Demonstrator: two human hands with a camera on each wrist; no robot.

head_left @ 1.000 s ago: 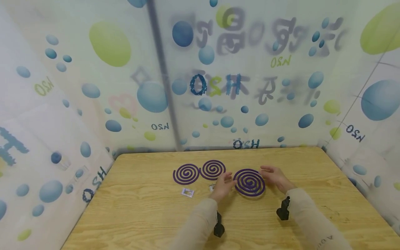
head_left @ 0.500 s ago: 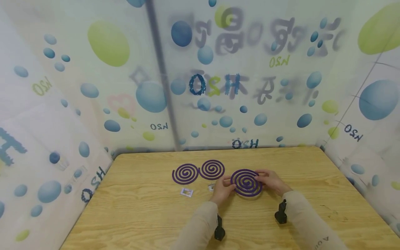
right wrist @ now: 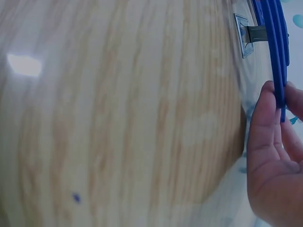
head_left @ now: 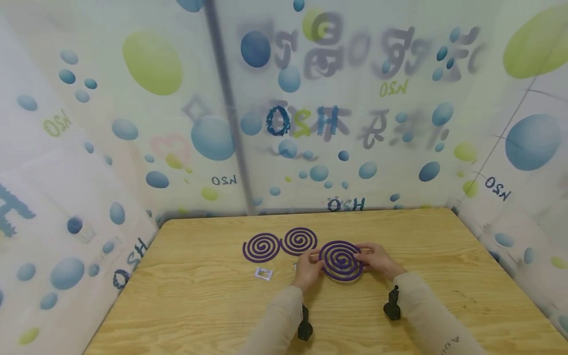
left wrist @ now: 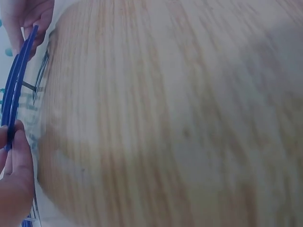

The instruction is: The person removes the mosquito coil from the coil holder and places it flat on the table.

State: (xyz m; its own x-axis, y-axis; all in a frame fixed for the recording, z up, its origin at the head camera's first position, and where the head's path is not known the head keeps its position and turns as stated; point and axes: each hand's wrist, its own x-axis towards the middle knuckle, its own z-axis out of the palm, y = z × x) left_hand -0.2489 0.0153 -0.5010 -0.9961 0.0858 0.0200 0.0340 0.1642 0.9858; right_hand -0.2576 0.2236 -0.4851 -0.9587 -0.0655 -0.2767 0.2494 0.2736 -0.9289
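A purple mosquito coil is held between both hands near the middle of the table. My left hand pinches its left rim, thumb on one face and fingers on the other. On the opposite rim, my right hand grips with thumb and fingers. The wrist views show the coil edge-on and blue, as more than one layer. A small metal stand juts from its underside, ending in a flat plate. Two more purple coils, a left coil and a right coil, lie side by side beyond my left hand.
A small silvery rectangular frame lies on the wooden table, left of my left hand. Another is mostly hidden behind that hand. A patterned curtain stands along the table's back edge. Black camera mounts hang at both wrists.
Both hands have come in from beside the coil and taken hold of its rim. The coil has since shifted slightly left in the head view. The other two coils stay in place.
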